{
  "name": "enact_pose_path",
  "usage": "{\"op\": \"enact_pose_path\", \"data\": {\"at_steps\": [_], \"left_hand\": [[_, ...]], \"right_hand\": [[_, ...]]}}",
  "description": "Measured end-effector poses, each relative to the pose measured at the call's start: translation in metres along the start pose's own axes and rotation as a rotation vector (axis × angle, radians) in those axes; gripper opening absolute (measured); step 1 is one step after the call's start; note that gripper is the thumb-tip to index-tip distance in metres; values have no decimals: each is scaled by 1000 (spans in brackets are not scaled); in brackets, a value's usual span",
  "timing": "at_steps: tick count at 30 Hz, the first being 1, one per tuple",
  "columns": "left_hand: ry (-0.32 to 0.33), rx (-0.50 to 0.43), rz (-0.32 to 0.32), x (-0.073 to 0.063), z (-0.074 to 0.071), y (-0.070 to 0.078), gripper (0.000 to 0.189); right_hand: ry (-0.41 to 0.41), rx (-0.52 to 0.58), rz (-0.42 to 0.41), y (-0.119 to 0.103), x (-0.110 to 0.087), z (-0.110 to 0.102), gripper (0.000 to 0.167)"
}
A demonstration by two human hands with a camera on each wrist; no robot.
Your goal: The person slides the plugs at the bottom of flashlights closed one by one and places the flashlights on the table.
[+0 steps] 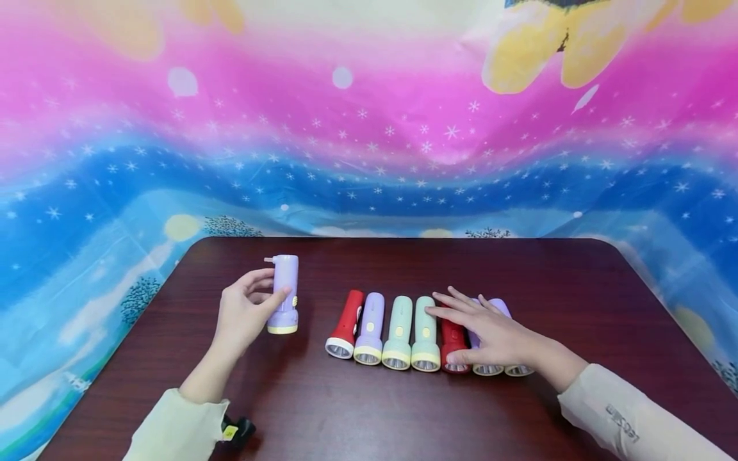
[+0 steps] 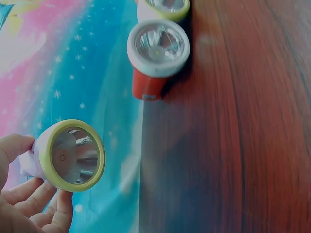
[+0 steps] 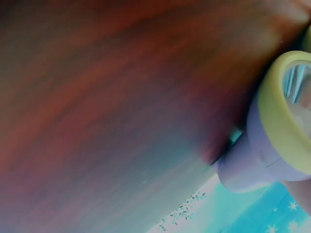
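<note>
My left hand (image 1: 245, 314) grips a lilac flashlight (image 1: 285, 288) by its body, thumb on the side near the yellow switch. Its pale yellow head points toward me, and a short plug sticks out at the far end. In the left wrist view the lens faces the camera. To the right lies a row of flashlights: red with a white rim (image 1: 349, 320), lilac (image 1: 371, 320), two mint green (image 1: 399, 326), a second red (image 1: 452, 336) and two more lilac (image 1: 499, 306). My right hand (image 1: 498, 333) spreads its fingers over the right end, partly hiding the last three.
The dark brown wooden table (image 1: 369, 416) has rounded far corners. A patterned pink and blue cloth (image 1: 369, 141) hangs behind it and along the sides. A small black object with a yellow label (image 1: 239, 432) sits by the left sleeve.
</note>
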State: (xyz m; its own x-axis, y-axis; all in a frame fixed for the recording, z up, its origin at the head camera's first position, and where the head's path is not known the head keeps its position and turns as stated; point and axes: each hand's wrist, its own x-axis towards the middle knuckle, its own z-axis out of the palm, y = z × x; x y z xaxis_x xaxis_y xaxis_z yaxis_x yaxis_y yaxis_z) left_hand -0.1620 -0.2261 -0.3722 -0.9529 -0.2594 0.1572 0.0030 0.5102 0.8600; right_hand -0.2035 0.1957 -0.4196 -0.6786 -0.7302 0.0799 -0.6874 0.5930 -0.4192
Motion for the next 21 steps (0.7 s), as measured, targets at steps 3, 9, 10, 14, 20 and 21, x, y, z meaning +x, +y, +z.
{"op": "enact_pose_path", "data": {"at_steps": [3,9,10,14,20,21], "left_hand": [[0,-23,11,-2,5,4,42],[4,-95,25,-6,16,14,40],[6,-107,26,-7,18,16,40],[7,-143,37,-9,25,21,41],[0,-210,67,-13,36,28,42],[-3,-217,72,-14,38,29,42]], "right_hand": [[23,9,-13,-1,0,-1,77],[65,38,-43,-3,1,-4,73],[68,47,-47,-4,2,-5,73],[75,92,-46,-6,4,-8,75],[105,148,-53,-15,10,-16,78],[112,156,-54,-17,11,-17,79]]}}
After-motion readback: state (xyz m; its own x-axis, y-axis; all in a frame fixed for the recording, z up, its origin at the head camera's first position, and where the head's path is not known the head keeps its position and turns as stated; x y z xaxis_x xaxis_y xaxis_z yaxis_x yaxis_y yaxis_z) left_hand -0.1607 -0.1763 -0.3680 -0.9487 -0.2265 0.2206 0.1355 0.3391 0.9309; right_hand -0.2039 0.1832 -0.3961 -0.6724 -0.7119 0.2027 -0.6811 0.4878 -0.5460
